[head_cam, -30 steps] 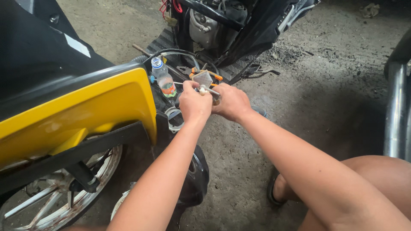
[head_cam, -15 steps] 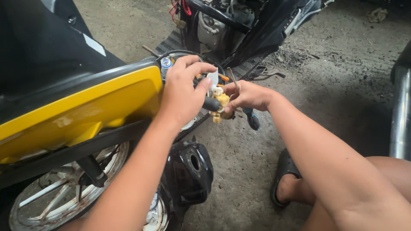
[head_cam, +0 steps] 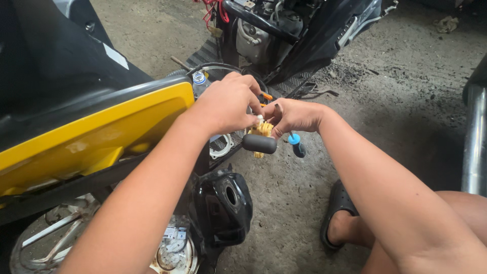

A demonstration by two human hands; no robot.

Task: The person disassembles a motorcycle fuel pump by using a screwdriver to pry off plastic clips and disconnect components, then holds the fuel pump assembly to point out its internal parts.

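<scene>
Beside the yellow scooter (head_cam: pixel 96 132), left hand (head_cam: pixel 225 106) and right hand (head_cam: pixel 294 116) pinch a small, light, likely brittle yellowish plastic part (head_cam: pixel 262 130) by its edges.

White rectangular label (head_cam: pixel 117 56) on black panel (head_cam: pixel 61 56) — upper left.

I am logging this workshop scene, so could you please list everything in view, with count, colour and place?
Small yellowish plastic part with a black cylindrical float: one, held between both hands, centre.
Blue-handled screwdriver: one, on the ground under the right hand.
Clear plastic bottle with blue cap: one, behind the left hand.
Yellow and black scooter body panel: one, left.
Black fuel tank with round opening: one, lower centre.
Stripped black scooter: one, top.
Black sandal: one, on a foot, lower right.
Concrete floor: grey, throughout.
Left hand: on the part.
Right hand: on the part.
</scene>
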